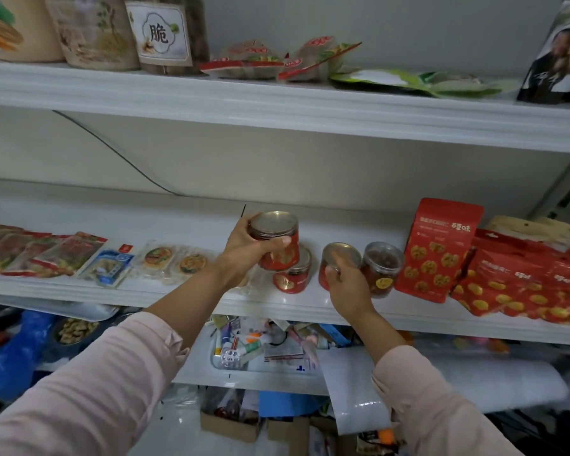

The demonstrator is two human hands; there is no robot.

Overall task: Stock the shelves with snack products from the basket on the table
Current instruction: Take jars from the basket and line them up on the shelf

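- Nearest, two pale pink sleeves [89,390] reach up toward a white middle shelf [178,299]. Places below are given from the tall red stand-up pouch [438,251] standing on that shelf.
- Just left of the pouch, by the shelf's front edge, the right hand [346,284] is wrapped around a round clear plastic jar with a red label and gold metal lid [338,258]. This jar stands upright on the shelf.
- Between that jar and the pouch stands a similar jar with a clear lid [380,268], close beside both.
- Farther left of the pouch, and higher, the left hand [247,248] is clamped around a second gold-lidded jar [277,241]. The thumb lies across its front. The jar is held in the air, roughly upright.
- Directly beneath it, a third gold-lidded jar [292,278] stands on the shelf. Whether the two jars touch cannot be told.
- Likely the next move turns on this vertical line-up. The held jar's axis sits nearly over the standing jar, so it could go straight down onto that lid, or onto bare shelf farther left of the pouch and behind.
- No basket is in view.
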